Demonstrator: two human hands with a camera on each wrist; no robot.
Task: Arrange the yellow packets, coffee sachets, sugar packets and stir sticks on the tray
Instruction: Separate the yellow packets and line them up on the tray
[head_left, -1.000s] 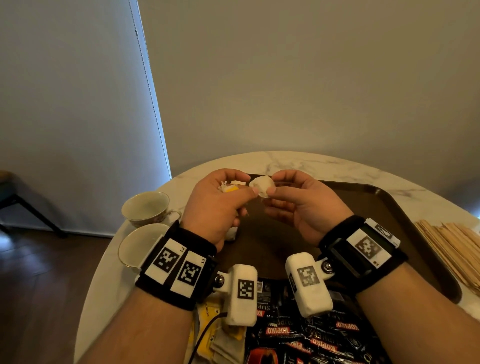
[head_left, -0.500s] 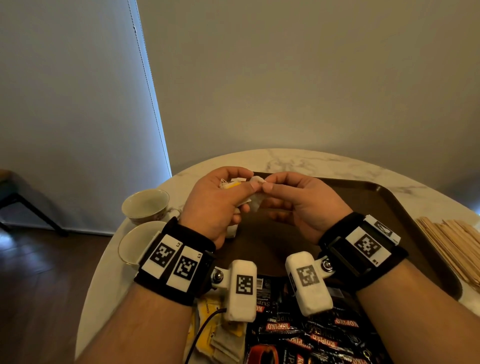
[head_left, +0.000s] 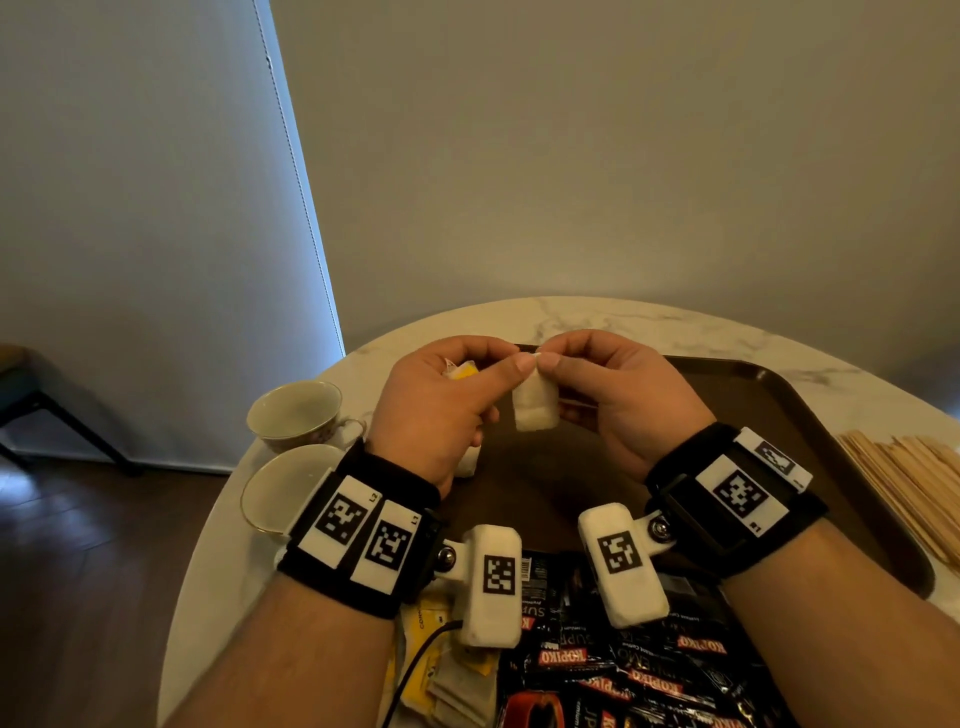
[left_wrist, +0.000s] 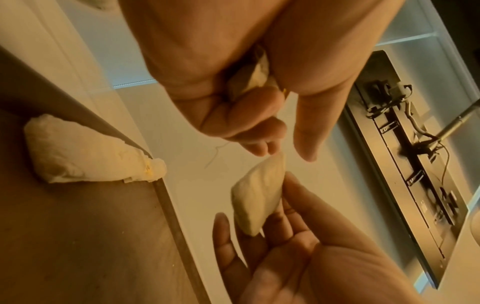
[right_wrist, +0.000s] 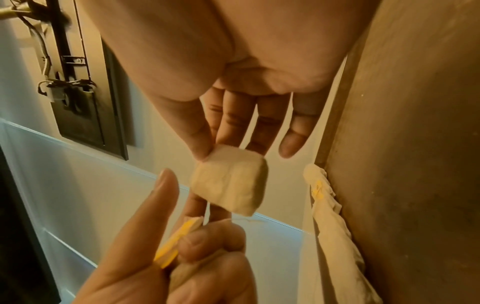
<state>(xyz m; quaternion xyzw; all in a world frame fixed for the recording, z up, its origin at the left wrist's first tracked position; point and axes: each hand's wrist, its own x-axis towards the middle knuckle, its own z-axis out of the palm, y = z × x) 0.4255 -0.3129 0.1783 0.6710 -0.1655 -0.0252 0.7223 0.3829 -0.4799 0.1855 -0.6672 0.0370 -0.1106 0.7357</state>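
Observation:
A small white bag (head_left: 535, 415) hangs over the brown tray (head_left: 779, 415). My right hand (head_left: 613, 395) pinches its top corner between thumb and forefinger (right_wrist: 200, 144); its other fingers are straight. My left hand (head_left: 452, 405) is beside it, thumb tip at the same corner. The left fingers curl round a yellow tag (right_wrist: 176, 240) and another crumpled white bag (left_wrist: 249, 82). A thin string runs from the hanging bag (right_wrist: 228, 185) toward the yellow tag. A further white bag (left_wrist: 91, 156) lies against the tray's left rim.
Black coffee sachets (head_left: 623, 670) and yellow packets (head_left: 431, 639) are heaped at the near edge under my wrists. Wooden stir sticks (head_left: 914, 478) lie right of the tray. Two cups (head_left: 293, 410) (head_left: 280, 488) stand on the marble table (head_left: 597, 317) at the left.
The white bag was bunched between both hands. It now hangs straight down from the pinch at its top corner. Both hands have risen slightly.

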